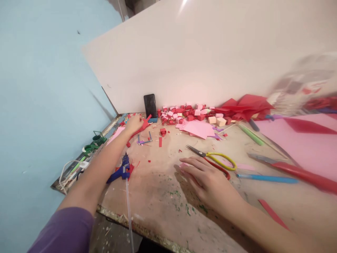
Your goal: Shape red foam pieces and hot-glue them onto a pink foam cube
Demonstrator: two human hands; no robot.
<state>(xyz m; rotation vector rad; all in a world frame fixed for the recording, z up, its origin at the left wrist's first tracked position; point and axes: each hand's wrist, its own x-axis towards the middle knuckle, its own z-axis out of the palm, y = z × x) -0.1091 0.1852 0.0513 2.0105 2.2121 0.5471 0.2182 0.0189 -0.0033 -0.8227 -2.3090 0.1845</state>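
My left hand (134, 123) reaches to the back left of the table, its fingers curled beside cut red paper (143, 127). What those fingertips grip, if anything, is hidden. Palm down over the middle, my right hand (207, 177) has its fingers bent around a small piece of pink paper (183, 164), which shows only in part. Just beyond that hand lie scissors (210, 158) with one yellow and one red handle. A blue glue gun (123, 169) with a long clear glue stick (129, 200) rests below my left forearm.
Small folded red and pink paper pieces (189, 114) are heaped along the back board, near a propped black phone (150, 105). Pink sheets (197, 128) lie in front. On the right are a blue pen-like stick (268, 178), a red-handled knife (297, 172) and larger pink paper (310, 140).
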